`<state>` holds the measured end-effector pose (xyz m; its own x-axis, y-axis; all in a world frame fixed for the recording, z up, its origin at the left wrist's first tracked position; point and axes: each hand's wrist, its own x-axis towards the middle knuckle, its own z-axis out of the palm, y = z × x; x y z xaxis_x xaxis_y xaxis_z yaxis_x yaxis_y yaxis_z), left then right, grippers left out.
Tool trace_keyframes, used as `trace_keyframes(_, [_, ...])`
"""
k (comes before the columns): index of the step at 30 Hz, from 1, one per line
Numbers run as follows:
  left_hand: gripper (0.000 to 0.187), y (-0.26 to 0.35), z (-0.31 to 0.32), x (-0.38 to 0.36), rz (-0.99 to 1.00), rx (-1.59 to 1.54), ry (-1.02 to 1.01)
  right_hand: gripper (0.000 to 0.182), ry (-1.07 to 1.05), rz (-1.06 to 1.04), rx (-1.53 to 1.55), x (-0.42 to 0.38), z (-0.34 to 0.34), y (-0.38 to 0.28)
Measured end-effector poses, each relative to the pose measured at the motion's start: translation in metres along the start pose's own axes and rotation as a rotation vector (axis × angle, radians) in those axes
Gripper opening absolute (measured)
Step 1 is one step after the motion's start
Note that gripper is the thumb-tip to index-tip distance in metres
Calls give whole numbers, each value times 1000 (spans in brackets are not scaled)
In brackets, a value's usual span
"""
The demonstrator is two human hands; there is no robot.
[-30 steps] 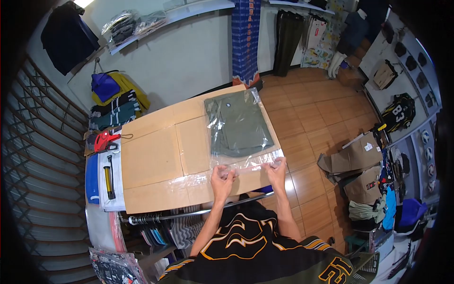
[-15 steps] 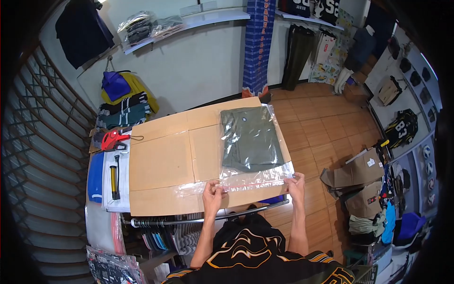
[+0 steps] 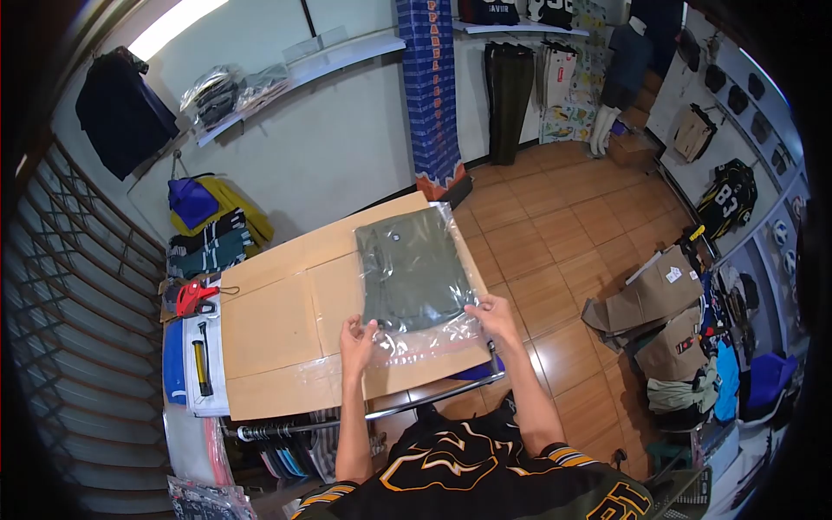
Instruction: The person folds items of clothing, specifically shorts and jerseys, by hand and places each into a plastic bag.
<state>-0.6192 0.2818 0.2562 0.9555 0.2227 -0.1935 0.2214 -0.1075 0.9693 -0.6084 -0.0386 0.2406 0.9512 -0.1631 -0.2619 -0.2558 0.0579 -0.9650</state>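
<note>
A folded dark olive-green garment [image 3: 414, 269] lies inside a clear plastic bag [image 3: 425, 344], with the bag's flap end toward me. Both rest on the right part of a cardboard sheet [image 3: 273, 334]. My left hand [image 3: 355, 344] is at the bag's left edge, beside the garment's near corner, thumb and fingers closed on the plastic. At the opposite edge, my right hand [image 3: 497, 319] pinches the bag near the garment's other near corner. The exact fingertip contact is small and partly lost in the plastic's glare.
Left of the cardboard are a red tape dispenser [image 3: 192, 298] and a yellow-and-black hand pump [image 3: 201, 368]. A metal rail [image 3: 390, 410] with hanging clothes runs below the near edge. Cardboard boxes [image 3: 646, 303] and clothes stand on the right, beyond the tiled floor [image 3: 555, 303].
Both hands have moved from the bag's flap end up along its sides to the garment's near corners. The camera view has shifted, so the table appears farther left.
</note>
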Motion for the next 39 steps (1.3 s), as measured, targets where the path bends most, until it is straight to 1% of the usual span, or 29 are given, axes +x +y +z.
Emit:
trace_keyframes(1, [58,2,5,3,8,0,2,24,-2,-7,2,2,-5,-2])
trace_keyframes(4, [60,2,27,-3,-121,1,-37,11,-67,91,39,-8,-37,-8])
trace_keyframes(5, [60,13,39,-13,-115,-5,-42,10,-106,68,-35,-13,-53,-11])
trace_keyframes(7, [59,32,65,-32,-219,13,-35,13,-185,218,-111,-20,-87,-21])
trace_keyframes(8, [57,24,76,-32,-165,5,-54,15,-259,197,-74,-22,-106,-15])
trace_keyframes(9, [57,17,88,-33,-159,5,-62,17,-329,176,-34,-27,-124,-14])
trace_keyframes(10, [53,10,100,-34,-153,-35,-130,19,-377,208,-19,-31,-143,-13])
trace_keyframes(11, [50,13,117,-38,-148,-75,-203,16,-382,224,-29,-36,-161,-9])
trace_keyframes(12, [41,16,134,-41,-139,-70,-217,15,-392,243,-11,-40,-178,-6])
trace_keyframes(13, [41,19,150,-44,-140,-66,-237,14,-401,264,6,-45,-196,-3])
trace_keyframes(15, [32,36,183,-52,-227,-20,-318,12,-373,294,24,-53,-227,3])
trace_keyframes(16, [32,42,200,-56,-232,-15,-341,11,-362,321,37,-59,-242,7])
trace_keyframes(18, [29,52,240,-57,-131,38,-408,9,-326,370,63,-66,-273,24])
trace_keyframes(19, [29,54,260,-54,-128,41,-432,9,-314,415,83,-68,-287,33])
trace_keyframes(21, [32,58,301,-49,-88,222,-504,12,-292,410,76,-64,-315,66])
trace_keyframes(22, [36,66,321,-51,-59,257,-514,13,-279,401,124,-61,-328,92])
trace_keyframes(23, [36,64,335,-49,-60,262,-535,15,-266,392,173,-63,-335,97])
trace_keyframes(24, [38,59,350,-44,-43,305,-554,19,-253,427,319,-64,-343,100])
trace_keyframes(25, [40,53,365,-36,-23,345,-572,19,-233,425,324,-65,-352,103])
trace_keyframes(26, [43,50,376,-29,-109,256,-674,16,-209,436,392,-68,-357,95])
trace_keyframes(28, [44,40,397,-16,-102,234,-684,14,-179,455,461,-62,-369,88])
trace_keyframes(31, [42,38,425,4,-79,200,-650,68,-18,647,701,-37,-386,85])
trace_keyframes(32, [40,57,435,6,-108,154,-678,68,-18,651,695,-19,-389,94])
trace_keyframes(33, [38,69,446,11,-134,106,-702,79,-141,656,826,6,-392,117])
trace_keyframes(34, [34,72,455,21,-114,95,-683,90,-270,657,954,30,-395,127])
trace_keyframes(35, [34,71,465,36,-109,85,-670,90,-281,658,941,52,-395,119])
trace_keyframes(37, [33,68,479,71,-99,58,-688,85,77,666,280,93,-384,97])
trace_keyframes(38, [33,77,486,87,-120,42,-694,85,63,664,270,109,-383,68])
trace_keyframes(39, [33,82,491,102,-117,36,-675,78,25,683,227,125,-381,25])
